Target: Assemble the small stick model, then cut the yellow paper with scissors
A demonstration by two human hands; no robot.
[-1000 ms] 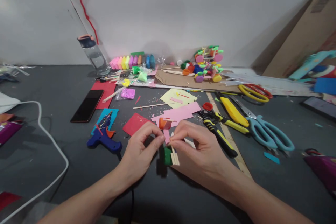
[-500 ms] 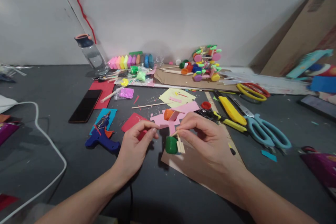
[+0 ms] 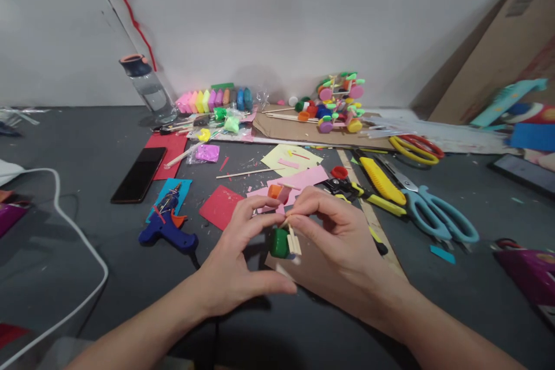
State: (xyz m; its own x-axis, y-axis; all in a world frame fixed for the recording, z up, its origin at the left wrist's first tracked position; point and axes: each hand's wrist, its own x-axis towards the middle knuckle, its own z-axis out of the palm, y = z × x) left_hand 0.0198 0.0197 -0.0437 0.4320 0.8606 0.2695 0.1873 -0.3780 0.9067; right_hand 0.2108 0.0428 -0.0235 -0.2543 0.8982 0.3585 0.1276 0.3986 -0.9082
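Note:
Between thumb and forefinger, my right hand (image 3: 332,231) pinches a small craft model of wooden sticks (image 3: 293,241). A green bottle cap (image 3: 280,243) is attached at its near end, and an orange cap (image 3: 274,192) with a pink piece shows at its far end. My left hand (image 3: 247,248) is open around the model's left side, thumb below and fingers above. Its fingertips come close to the sticks; whether they touch, I cannot tell. Under the model lies a brown cardboard sheet (image 3: 321,286), with cut pink paper (image 3: 310,179) behind it.
A blue glue gun (image 3: 169,231) and a phone (image 3: 139,174) lie left. Pliers, a yellow cutter (image 3: 381,180) and blue-handled scissors (image 3: 437,208) lie right. A water bottle (image 3: 150,89), clay blocks and colourful wheeled models (image 3: 340,101) stand along the wall.
My left hand has moved right and spread its thumb and fingers around the model. My right hand keeps its pinch, and the model has shifted slightly.

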